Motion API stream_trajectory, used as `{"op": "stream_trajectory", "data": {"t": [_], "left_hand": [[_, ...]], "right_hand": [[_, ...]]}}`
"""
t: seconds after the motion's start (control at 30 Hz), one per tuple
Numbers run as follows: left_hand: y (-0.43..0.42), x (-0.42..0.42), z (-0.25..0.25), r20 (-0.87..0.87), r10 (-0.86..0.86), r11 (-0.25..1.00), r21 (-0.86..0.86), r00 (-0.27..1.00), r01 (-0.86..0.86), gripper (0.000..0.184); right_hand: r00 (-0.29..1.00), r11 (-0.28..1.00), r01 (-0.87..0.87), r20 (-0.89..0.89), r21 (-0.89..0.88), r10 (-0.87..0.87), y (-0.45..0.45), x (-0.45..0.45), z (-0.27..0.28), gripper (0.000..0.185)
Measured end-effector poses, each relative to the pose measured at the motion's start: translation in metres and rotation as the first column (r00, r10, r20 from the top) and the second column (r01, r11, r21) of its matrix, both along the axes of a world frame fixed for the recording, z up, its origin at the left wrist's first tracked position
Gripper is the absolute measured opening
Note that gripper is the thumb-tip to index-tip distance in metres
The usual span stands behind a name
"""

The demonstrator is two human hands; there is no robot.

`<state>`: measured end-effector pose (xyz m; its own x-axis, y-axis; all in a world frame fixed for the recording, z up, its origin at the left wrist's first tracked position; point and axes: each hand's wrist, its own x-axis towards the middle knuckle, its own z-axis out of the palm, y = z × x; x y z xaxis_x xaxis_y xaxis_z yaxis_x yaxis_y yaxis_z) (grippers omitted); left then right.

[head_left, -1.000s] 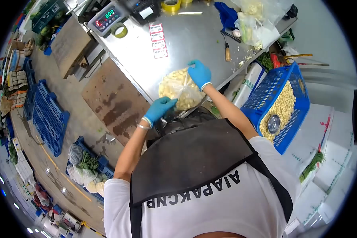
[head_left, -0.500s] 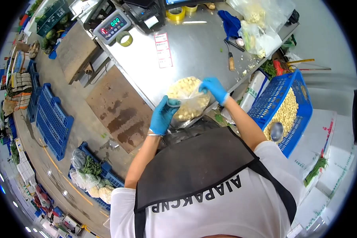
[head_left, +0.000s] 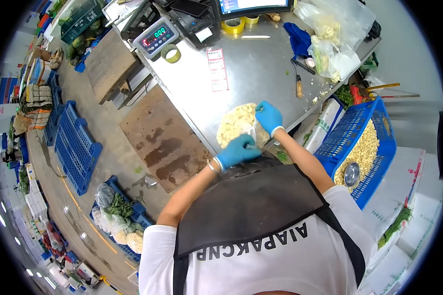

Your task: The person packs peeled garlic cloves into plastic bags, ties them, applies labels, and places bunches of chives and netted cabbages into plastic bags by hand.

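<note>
A clear plastic bag (head_left: 235, 124) full of pale peeled cloves lies at the near edge of the metal table (head_left: 261, 64). My left hand (head_left: 238, 151), in a blue glove, has its fingers closed on the gathered plastic on the bag's near side. On the bag's right side, my right hand (head_left: 269, 117), also gloved in blue, pinches the plastic. Beyond the bag lies a strip of red-edged labels (head_left: 217, 70).
A scale (head_left: 156, 38), tape rolls (head_left: 233, 25) and a monitor (head_left: 253, 5) stand at the back. A wooden-handled tool (head_left: 299, 88) and plastic bags (head_left: 334, 59) lie at the right. Beside the table is a blue crate (head_left: 386, 150) of cloves with a metal bowl (head_left: 352, 174).
My left hand has moved in across the near side of the bag, bunching the plastic. My right hand stays at the bag's right side. The whole view has shifted, with more of the monitor showing.
</note>
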<state>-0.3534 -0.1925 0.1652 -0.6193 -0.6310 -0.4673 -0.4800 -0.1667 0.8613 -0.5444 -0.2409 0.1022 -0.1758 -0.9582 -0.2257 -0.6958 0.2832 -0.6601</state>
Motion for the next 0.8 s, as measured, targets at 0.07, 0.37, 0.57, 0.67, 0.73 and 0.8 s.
{"op": "stream_trajectory", "data": {"t": [0.07, 0.37, 0.57, 0.67, 0.73, 0.8], "left_hand": [[0.009, 0.004, -0.009, -0.022, 0.037, 0.997, -0.072, 0.999, -0.039, 0.036], [0.0, -0.009, 0.021, 0.172, -0.046, 0.962, -0.258, 0.984, 0.091, 0.045], [-0.089, 0.022, 0.016, 0.08, 0.373, 0.928, -0.042, 0.924, -0.37, 0.031], [-0.147, 0.067, -0.088, -0.084, 0.753, 0.645, -0.104, 0.653, -0.757, 0.028], [-0.195, 0.068, -0.079, 0.127, 0.823, 0.568, -0.195, 0.554, -0.799, 0.037], [-0.231, 0.057, -0.104, 0.158, 0.859, 0.511, -0.193, 0.487, -0.838, 0.047]], "right_hand": [[0.992, 1.0, 0.002, -0.127, -0.031, -0.006, -0.005, 0.008, -0.017, 0.009], [0.967, 0.956, -0.167, -0.231, -0.242, 0.11, -0.015, 0.009, -0.028, 0.011], [0.885, 0.877, -0.454, 0.194, 0.158, 0.423, -0.053, -0.039, -0.037, 0.026], [0.753, 0.771, -0.591, 0.506, 0.239, 0.42, -0.102, -0.058, -0.028, 0.042], [0.799, 0.859, -0.424, 0.565, 0.286, 0.206, -0.132, -0.078, -0.016, 0.044], [0.805, 0.943, -0.26, 0.585, 0.207, 0.093, -0.169, -0.049, -0.013, 0.039]]}}
